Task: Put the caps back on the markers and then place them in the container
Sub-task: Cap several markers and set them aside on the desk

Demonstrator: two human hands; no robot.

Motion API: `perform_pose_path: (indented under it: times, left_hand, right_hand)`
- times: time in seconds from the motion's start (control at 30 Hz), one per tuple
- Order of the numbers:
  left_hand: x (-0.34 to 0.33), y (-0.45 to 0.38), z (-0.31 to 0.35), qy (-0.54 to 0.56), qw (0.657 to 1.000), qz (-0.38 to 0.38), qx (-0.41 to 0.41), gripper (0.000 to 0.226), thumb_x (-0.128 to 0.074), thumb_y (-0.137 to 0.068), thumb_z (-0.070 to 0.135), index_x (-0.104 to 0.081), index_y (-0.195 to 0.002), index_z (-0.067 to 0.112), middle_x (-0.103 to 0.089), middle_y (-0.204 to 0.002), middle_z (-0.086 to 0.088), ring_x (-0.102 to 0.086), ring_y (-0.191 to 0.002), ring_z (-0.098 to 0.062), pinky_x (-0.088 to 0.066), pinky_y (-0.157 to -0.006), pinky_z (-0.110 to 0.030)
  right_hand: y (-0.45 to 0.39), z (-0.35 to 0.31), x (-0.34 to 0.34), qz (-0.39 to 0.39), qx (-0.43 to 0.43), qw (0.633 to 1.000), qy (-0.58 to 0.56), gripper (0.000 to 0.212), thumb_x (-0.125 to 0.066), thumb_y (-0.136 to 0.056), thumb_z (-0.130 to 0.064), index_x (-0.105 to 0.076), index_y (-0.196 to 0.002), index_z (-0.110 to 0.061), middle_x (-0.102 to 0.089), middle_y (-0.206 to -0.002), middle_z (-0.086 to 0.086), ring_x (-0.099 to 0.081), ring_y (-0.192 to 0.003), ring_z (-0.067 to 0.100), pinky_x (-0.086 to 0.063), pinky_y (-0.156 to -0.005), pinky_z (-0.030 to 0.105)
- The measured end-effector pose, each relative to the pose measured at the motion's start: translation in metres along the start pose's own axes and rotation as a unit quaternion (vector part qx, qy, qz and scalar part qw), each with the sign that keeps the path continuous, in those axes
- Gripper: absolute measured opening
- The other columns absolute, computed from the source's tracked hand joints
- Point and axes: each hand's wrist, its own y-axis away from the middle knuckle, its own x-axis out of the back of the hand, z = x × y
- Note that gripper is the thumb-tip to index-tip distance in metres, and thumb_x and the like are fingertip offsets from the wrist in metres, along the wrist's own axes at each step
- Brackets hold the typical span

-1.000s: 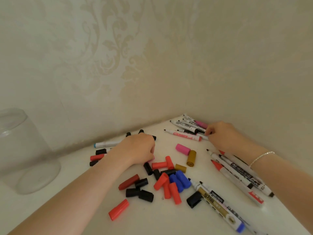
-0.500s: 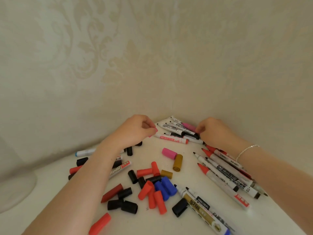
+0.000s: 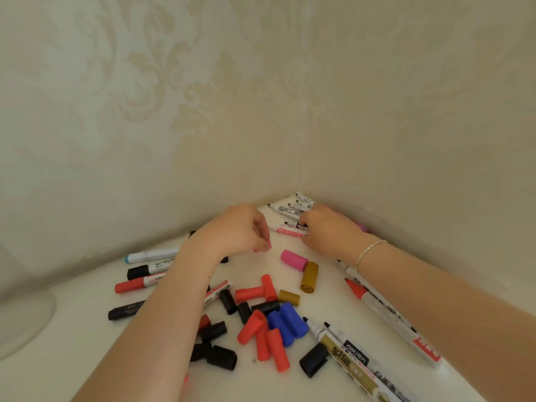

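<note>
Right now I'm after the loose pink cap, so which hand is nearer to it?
Left. The left hand hovers just up-left of the pink cap; the right hand is farther, up-right among the corner markers.

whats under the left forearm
Capped markers and black caps poke out either side of the left forearm; their middles and whatever else lies beneath are covered.

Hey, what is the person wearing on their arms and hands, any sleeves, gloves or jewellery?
Both forearms are bare, with no sleeves in view and no gloves. The right hand has a thin silver-coloured chain bracelet around its wrist. The left hand and its wrist show no jewellery or watch.
</note>
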Motion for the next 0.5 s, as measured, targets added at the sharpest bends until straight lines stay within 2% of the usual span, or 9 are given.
perform_pose_path:
  times: [0.1,0.2,0.3,0.37,0.4,0.43,0.5]
  left_hand:
    - [-0.007,0.005,-0.004,-0.045,0.999,-0.022,-0.002,0.011,-0.078,-0.074,0.014,-0.069,-0.080,0.017,-0.069,-0.073,0.008,-0.065,-0.075,-0.010,-0.049,-0.067,-0.023]
    - [-0.010,0.009,-0.006,-0.069,0.997,-0.025,-0.006,0.012,-0.079,-0.073,0.020,-0.067,-0.076,0.021,-0.066,-0.075,0.010,-0.062,-0.076,-0.009,-0.048,-0.070,-0.026]
    - [-0.009,0.014,-0.005,-0.086,0.996,-0.025,-0.025,0.012,-0.076,-0.077,0.026,-0.065,-0.075,0.026,-0.065,-0.084,0.009,-0.061,-0.083,-0.010,-0.049,-0.076,-0.028]
    - [-0.004,0.022,-0.005,-0.094,0.994,-0.030,-0.037,0.011,-0.074,-0.081,0.029,-0.065,-0.076,0.025,-0.062,-0.082,0.011,-0.059,-0.083,-0.010,-0.047,-0.075,-0.026]
    - [0.000,0.027,-0.005,-0.102,0.993,-0.047,-0.037,0.010,-0.073,-0.081,0.030,-0.067,-0.079,0.023,-0.062,-0.081,0.012,-0.058,-0.080,-0.009,-0.046,-0.073,-0.025]
    - [0.003,0.032,-0.006,-0.110,0.991,-0.073,-0.030,0.011,-0.072,-0.082,0.031,-0.069,-0.083,0.021,-0.063,-0.080,0.012,-0.058,-0.079,-0.007,-0.046,-0.073,-0.024]
    - [0.007,0.042,-0.006,-0.125,0.983,-0.132,-0.003,0.017,-0.073,-0.081,0.034,-0.071,-0.090,0.020,-0.066,-0.084,0.011,-0.060,-0.079,-0.007,-0.049,-0.077,-0.026]
  right_hand:
    - [-0.010,-0.002,-0.009,0.016,-0.006,1.000,0.012,0.029,-0.050,-0.089,-0.019,-0.056,-0.116,-0.010,-0.042,-0.141,0.009,-0.044,-0.127,0.027,-0.044,-0.097,0.035]
    - [-0.013,-0.006,-0.014,0.027,-0.008,0.999,0.025,0.038,-0.049,-0.089,-0.015,-0.052,-0.126,-0.009,-0.037,-0.147,0.009,-0.040,-0.133,0.026,-0.044,-0.100,0.042]
    - [-0.013,-0.006,-0.016,0.036,-0.009,0.999,0.029,0.031,-0.048,-0.089,-0.011,-0.057,-0.119,-0.009,-0.027,-0.155,0.002,-0.038,-0.135,0.023,-0.044,-0.100,0.041]
    - [-0.011,-0.006,-0.013,0.031,-0.009,0.999,0.010,0.028,-0.051,-0.087,-0.015,-0.059,-0.114,-0.008,-0.027,-0.155,0.000,-0.041,-0.134,0.021,-0.046,-0.098,0.038]
    - [-0.009,-0.006,-0.009,0.032,-0.019,0.999,-0.009,0.025,-0.054,-0.086,-0.018,-0.060,-0.108,-0.008,-0.035,-0.152,0.002,-0.048,-0.126,0.022,-0.048,-0.092,0.035]
    - [-0.007,-0.006,-0.005,0.037,-0.033,0.998,-0.035,0.020,-0.057,-0.085,-0.021,-0.061,-0.100,-0.009,-0.046,-0.143,0.006,-0.056,-0.110,0.024,-0.049,-0.080,0.032]
    - [-0.003,-0.009,0.007,0.049,-0.064,0.988,-0.132,0.021,-0.064,-0.082,-0.024,-0.059,-0.092,-0.007,-0.062,-0.118,0.012,-0.057,-0.078,0.023,-0.046,-0.060,0.030]
